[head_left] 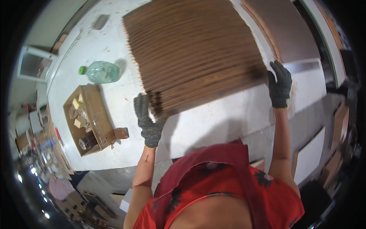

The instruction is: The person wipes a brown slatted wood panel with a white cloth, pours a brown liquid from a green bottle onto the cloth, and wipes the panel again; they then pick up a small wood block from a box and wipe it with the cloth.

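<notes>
Currently both gloved hands grip one stack of brown ribbed sheets (194, 53), which lies on a white worktable (228, 114) and fills the frame from 11 o'clock to 2 o'clock. The left hand (148, 118) is closed over the stack's near left corner, fingers curled up onto the top sheet, thumb side toward the table. The right hand (280, 86) is partly closed on the near right corner, fingers spread against the stack's edge; whether the thumb goes under the sheets cannot be told.

Key relation: the stack lies directly ahead of both hands, at 12 o'clock from the person. Its near edge runs as a slanted line between the two hands, lower at the left hand and higher at the right. The ribs run roughly parallel to that edge. Neither hand is nearer; each is touching its own corner.

Surrounding items:
- A second stack of plain brown boards (282, 30) lies at 1 o'clock, just beside the ribbed stack.
- A green plastic bottle (101, 72) with a green cap lies on its side at 10 o'clock, well apart from the left hand.
- An open cardboard box (97, 114) holding small blocks and a dark jar stands at 9 o'clock.
- A small brown wooden block (121, 133) sits touching that box at its near corner.
</notes>
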Available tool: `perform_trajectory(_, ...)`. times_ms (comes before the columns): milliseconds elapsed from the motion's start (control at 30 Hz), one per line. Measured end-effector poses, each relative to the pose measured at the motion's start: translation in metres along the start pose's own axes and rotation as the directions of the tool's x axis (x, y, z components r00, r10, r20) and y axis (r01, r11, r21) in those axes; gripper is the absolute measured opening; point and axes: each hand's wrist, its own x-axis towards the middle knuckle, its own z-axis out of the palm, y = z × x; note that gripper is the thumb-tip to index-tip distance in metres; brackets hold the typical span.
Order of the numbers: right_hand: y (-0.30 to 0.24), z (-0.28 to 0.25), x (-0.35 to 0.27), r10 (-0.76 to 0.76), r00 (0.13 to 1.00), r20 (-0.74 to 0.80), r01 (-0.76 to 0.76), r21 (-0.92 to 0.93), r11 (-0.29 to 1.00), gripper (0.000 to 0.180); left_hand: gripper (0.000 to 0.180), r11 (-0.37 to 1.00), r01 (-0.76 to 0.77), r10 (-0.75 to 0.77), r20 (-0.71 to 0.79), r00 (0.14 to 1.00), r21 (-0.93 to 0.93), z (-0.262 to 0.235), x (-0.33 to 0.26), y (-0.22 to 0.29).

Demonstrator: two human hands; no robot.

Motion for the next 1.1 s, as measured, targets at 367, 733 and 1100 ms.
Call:
perform_trajectory(367,-0.11,0.14,0.182,-0.293,0.914,0.282,0.27,0.119,0.956,0.056,0.097,0.97,-0.231,0.241,0.347,0.906,-0.071,0.014,0.12,0.002)
perform_trajectory(733,-0.084,0.27,0.356,-0.037,0.848,0.529,0.102,-0.094,0.99,0.066,0.077,0.967,-0.044,0.026,0.073,0.997,0.25,0.09,0.322,-0.103)
perform_trajectory(1100,-0.059,0.306,0.366,-0.114,0.887,0.448,0.186,-0.121,0.975,0.057,0.06,0.903,-0.042,-0.063,0.229,0.971,0.428,0.111,0.409,-0.137)
